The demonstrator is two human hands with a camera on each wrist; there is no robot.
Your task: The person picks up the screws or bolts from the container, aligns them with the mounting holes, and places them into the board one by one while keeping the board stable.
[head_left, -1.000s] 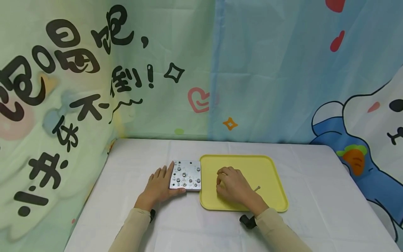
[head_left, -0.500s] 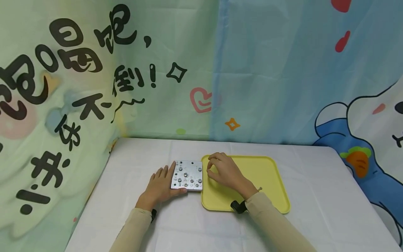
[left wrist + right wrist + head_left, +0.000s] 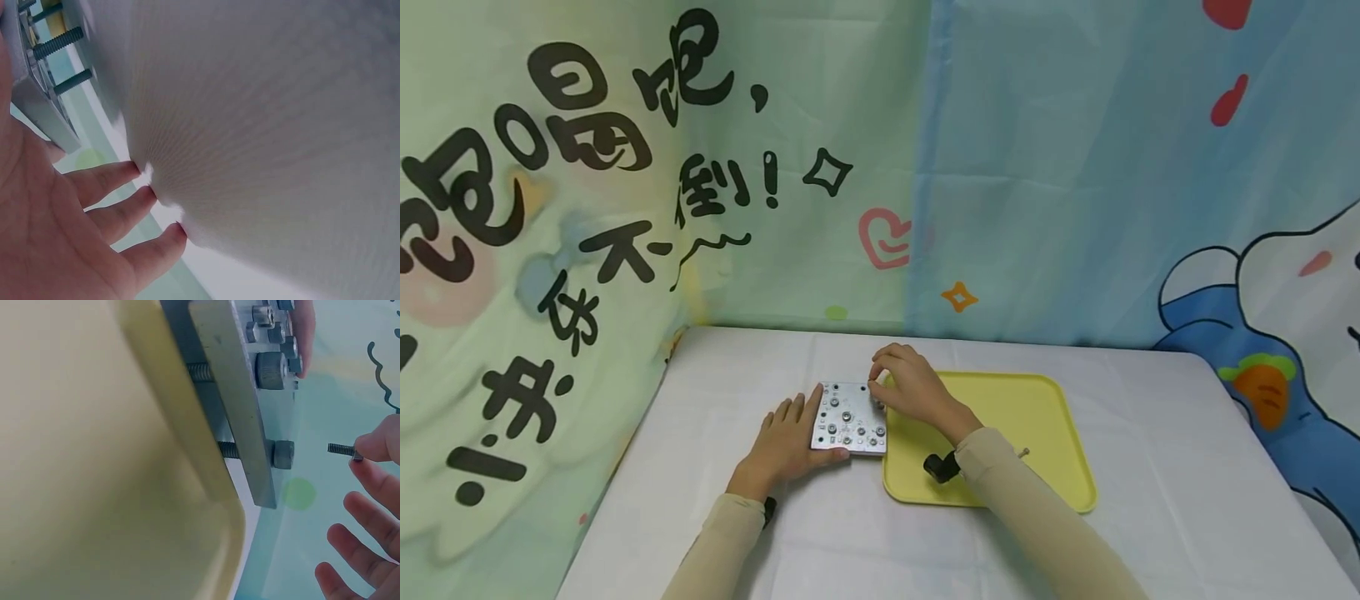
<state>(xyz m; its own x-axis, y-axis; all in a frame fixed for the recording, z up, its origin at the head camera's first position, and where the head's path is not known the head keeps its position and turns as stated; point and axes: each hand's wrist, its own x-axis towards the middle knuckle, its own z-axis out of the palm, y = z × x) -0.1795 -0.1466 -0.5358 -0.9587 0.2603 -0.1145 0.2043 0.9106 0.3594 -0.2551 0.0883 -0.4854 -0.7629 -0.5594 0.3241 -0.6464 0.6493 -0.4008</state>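
Note:
A silver metal plate [image 3: 853,437] stands on the white table, its right edge over the tray's left rim. Several bolts [image 3: 271,370] sit in it, with heads on top and threaded shanks below. My left hand [image 3: 784,437] rests against the plate's left side, index finger along one edge and thumb along the near edge. Its other fingers touch the tablecloth, as the left wrist view shows. Above the plate's far right corner, my right hand [image 3: 910,387] pinches a small screw [image 3: 340,449] between thumb and index finger. The screw is apart from the plate, shank pointing down toward it.
A shallow yellow tray [image 3: 1000,396] lies right of the plate, under my right forearm. One loose bolt [image 3: 1023,452] is on the tray, partly beside my sleeve. Printed fabric curtains [image 3: 1037,208] hang behind the table [image 3: 1135,417] and at its left.
My right hand has moved from over the tray up and left to the plate's far right corner. My left hand keeps its place at the plate. The whole head view has shifted slightly.

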